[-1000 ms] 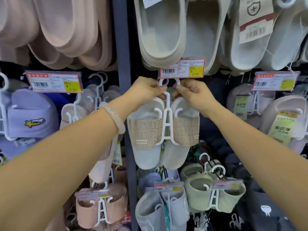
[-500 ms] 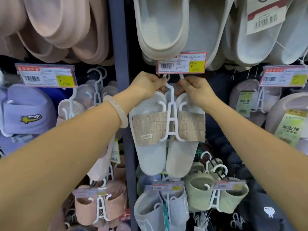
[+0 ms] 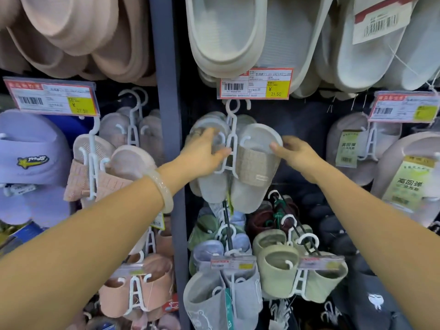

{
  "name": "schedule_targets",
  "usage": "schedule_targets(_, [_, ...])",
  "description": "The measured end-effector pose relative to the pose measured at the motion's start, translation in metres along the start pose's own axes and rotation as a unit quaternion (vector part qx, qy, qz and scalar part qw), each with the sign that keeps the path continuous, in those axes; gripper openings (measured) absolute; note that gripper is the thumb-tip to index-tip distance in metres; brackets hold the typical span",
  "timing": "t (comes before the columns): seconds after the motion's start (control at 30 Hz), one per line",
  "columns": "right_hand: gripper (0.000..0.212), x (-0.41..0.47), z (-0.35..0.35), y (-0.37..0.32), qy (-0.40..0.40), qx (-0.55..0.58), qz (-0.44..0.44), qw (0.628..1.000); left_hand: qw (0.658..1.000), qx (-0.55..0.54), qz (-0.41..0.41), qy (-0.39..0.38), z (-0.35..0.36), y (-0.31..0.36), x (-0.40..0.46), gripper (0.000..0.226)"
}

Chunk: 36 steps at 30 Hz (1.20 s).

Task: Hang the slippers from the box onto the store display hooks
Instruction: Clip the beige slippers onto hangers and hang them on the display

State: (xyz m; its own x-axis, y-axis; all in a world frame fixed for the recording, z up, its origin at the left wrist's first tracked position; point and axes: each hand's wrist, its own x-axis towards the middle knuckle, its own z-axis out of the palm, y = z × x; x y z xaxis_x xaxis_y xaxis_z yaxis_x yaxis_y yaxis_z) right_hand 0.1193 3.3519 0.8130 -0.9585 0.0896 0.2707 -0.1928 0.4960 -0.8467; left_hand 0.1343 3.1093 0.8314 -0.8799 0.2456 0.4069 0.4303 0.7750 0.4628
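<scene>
hanging from the display hook (image 3: 238, 103) just under the centre price tag (image 3: 256, 83): one pair of pale grey slippers (image 3: 245, 163) with beige woven straps, clipped on a white plastic hanger (image 3: 231, 144), toes down, in the middle column of the rack.

left hand (image 3: 202, 153): on the left slipper of the pair, thumb across its strap beside the hanger's stem, fingers curled over the heel edge; a grip round that slipper. a ring shows on one finger; a pale bangle (image 3: 164, 189) sits on the wrist.

right hand (image 3: 292, 151): at the right edge of the right slipper, thumb on the heel rim, fingers bent behind the sole; a light pinch on the edge.

surroundings:
- above, large cream slippers (image 3: 238, 36); far left above, pink ones (image 3: 78, 36).
- left column: lilac slippers (image 3: 31, 148) with a star badge, a pink woven pair (image 3: 104, 170) on its own hanger, a price tag (image 3: 51, 96) over them.
- below the held pair: green slippers (image 3: 278, 270), grey-blue ones (image 3: 209, 303), peach ones (image 3: 133, 289) lower left.
- right: more pale pairs with green paper labels (image 3: 409, 182), another price tag (image 3: 404, 107).
- grey upright post (image 3: 166, 91) between the left and middle columns.
</scene>
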Motion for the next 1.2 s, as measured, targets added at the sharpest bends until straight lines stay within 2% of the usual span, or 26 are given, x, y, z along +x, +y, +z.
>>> schedule_targets(0.07, [0.025, 0.001, 0.008, 0.004, 0.02, -0.021, 0.009, 1.0, 0.997, 0.032, -0.018, -0.063, 0.009, -0.004, 0.001, 0.058])
schedule_targets(0.1, [0.024, 0.001, 0.012, 0.004, 0.029, -0.027, 0.012, 0.999, 0.996, 0.038, -0.022, -0.076, 0.013, -0.005, 0.001, 0.057])
schedule_targets(0.27, [0.037, 0.007, 0.019, 0.004, 0.054, 0.03, 0.06, 0.996, 0.998, 0.056, -0.035, 0.01, 0.022, -0.009, 0.008, 0.064])
schedule_targets(0.37, [0.044, 0.011, 0.022, 0.006, 0.072, 0.039, 0.071, 0.994, 0.996, 0.071, -0.034, 0.029, 0.028, -0.01, 0.015, 0.065])
schedule_targets(0.43, [0.061, 0.007, 0.029, 0.009, 0.13, -0.003, 0.014, 0.991, 0.997, 0.058, -0.042, 0.027, 0.033, -0.01, 0.018, 0.066])
schedule_targets(0.5, [0.068, -0.008, 0.037, 0.011, 0.207, -0.094, -0.137, 0.964, 0.998, 0.044, -0.048, 0.028, 0.037, -0.011, 0.019, 0.067])
schedule_targets(0.53, [0.065, -0.015, 0.041, 0.012, 0.213, -0.153, -0.214, 0.941, 0.997, 0.046, -0.048, 0.03, 0.04, -0.012, 0.02, 0.067])
schedule_targets(0.6, [0.061, -0.021, 0.049, 0.015, 0.174, -0.263, -0.308, 0.898, 0.997, 0.049, -0.05, 0.026, 0.045, -0.013, 0.019, 0.065])
schedule_targets(0.63, [0.061, -0.022, 0.053, 0.017, 0.146, -0.296, -0.321, 0.888, 0.997, 0.043, -0.053, 0.021, 0.047, -0.014, 0.019, 0.064])
schedule_targets(0.7, [0.062, -0.021, 0.058, 0.017, 0.108, -0.309, -0.297, 0.897, 0.998, 0.031, -0.059, 0.019, 0.048, -0.015, 0.02, 0.062])
schedule_targets(0.9, [0.062, -0.013, 0.063, 0.008, 0.072, -0.266, -0.236, 0.932, 0.996, 0.033, -0.057, 0.051, 0.043, -0.017, 0.025, 0.052])
schedule_targets(1.03, [0.066, -0.016, 0.066, 0.008, 0.069, -0.271, -0.231, 0.932, 0.997, 0.047, -0.046, 0.036, 0.041, -0.017, 0.022, 0.061])
schedule_targets(1.2, [0.083, -0.024, 0.063, 0.013, 0.032, -0.323, -0.205, 0.923, 0.995, 0.092, -0.025, 0.038, 0.041, -0.014, 0.012, 0.073])
